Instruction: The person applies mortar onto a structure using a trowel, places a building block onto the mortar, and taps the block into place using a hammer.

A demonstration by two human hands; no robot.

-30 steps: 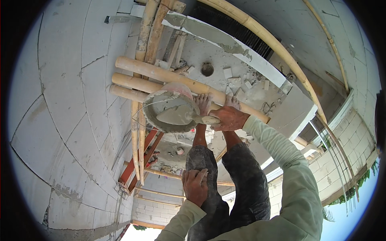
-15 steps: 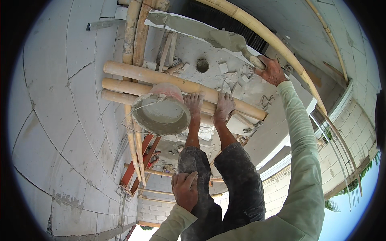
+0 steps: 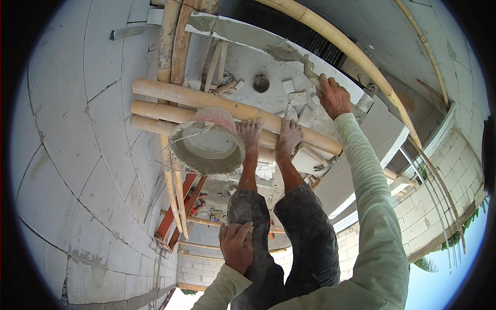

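My right hand (image 3: 334, 98) is closed on a trowel (image 3: 312, 77), whose mortar-coated blade rests against the grey mortar (image 3: 279, 50) spread along the top edge of a long white block strip (image 3: 333, 72). My left hand (image 3: 235, 245) lies on my left leg, fingers curled over the dark trouser at the knee. A pinkish bucket (image 3: 209, 152) with wet grey mortar and a wire handle sits left of my feet. My bare feet (image 3: 287, 139) stand on horizontal bamboo poles (image 3: 170, 88), dusty with plaster.
A grey block wall (image 3: 72, 155) rises at the left. Upright bamboo and timber poles (image 3: 182, 46) cross the scaffold. A long bamboo pole (image 3: 351, 49) arches above the block strip. Below lie rubble (image 3: 297, 98), a round hole (image 3: 261, 83) and red beams (image 3: 183, 206). Thin rods (image 3: 423, 178) stand at the right.
My right hand has carried the trowel from the bucket up to the block strip's top, then slid it slightly leftward along the mortar. My left hand stays on the knee.
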